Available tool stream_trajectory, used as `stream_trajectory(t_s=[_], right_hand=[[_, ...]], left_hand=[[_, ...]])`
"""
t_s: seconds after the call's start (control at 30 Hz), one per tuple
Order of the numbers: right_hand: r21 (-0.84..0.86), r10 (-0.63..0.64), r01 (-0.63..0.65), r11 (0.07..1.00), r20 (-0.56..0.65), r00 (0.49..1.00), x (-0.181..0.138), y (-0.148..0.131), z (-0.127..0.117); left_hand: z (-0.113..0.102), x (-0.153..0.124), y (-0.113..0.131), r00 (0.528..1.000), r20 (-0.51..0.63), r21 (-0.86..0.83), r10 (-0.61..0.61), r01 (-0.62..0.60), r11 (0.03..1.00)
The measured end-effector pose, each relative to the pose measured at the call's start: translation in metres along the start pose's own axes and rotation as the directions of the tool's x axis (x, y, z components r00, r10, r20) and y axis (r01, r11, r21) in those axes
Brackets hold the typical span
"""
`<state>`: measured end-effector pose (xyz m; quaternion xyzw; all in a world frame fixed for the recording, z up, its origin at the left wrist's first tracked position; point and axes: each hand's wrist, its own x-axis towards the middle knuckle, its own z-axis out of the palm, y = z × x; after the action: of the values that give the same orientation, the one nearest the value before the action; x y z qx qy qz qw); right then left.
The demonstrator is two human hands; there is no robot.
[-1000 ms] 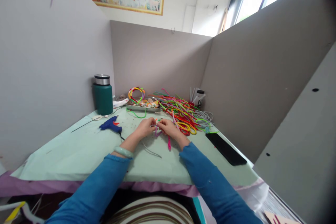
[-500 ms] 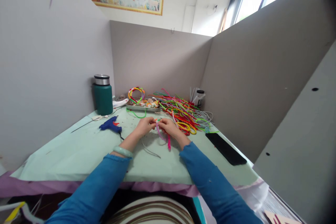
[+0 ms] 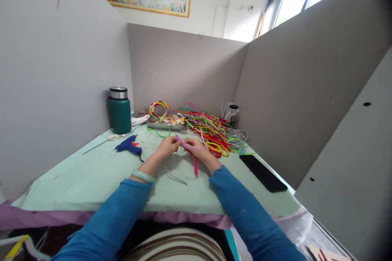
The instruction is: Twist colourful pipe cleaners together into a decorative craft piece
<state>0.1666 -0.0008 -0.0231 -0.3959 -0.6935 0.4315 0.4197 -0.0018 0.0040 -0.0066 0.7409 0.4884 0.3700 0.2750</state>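
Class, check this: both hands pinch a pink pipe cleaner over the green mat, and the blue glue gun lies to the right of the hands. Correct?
Not quite. In the head view the blue glue gun lies left of the left hand and right hand, which do pinch the pink pipe cleaner.

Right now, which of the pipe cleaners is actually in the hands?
The pink pipe cleaner, pinched between the left hand and right hand, tail hanging down. The others lie in the colourful pile behind.
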Motion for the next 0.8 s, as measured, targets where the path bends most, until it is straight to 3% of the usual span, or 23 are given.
stream_trajectory(t_s=[0.2, 0.57, 0.8], right_hand=[[-0.085, -0.078, 0.079, 0.993, 0.016, 0.997, 0.001, 0.004, 0.000], [-0.173, 0.067, -0.081, 0.982, -0.084, 0.994, 0.003, 0.003, 0.009], [-0.255, 0.037, -0.065, 0.965, -0.113, 0.993, 0.006, 0.005, 0.011]], left_hand=[[0.000, -0.001, 0.004, 0.999, -0.037, 0.059, 0.012, -0.010, 0.998], [0.004, 0.004, -0.004, 0.996, -0.053, 0.284, 0.070, -0.053, 0.957], [0.005, 0.004, -0.002, 0.996, -0.055, 0.317, 0.070, -0.049, 0.947]])
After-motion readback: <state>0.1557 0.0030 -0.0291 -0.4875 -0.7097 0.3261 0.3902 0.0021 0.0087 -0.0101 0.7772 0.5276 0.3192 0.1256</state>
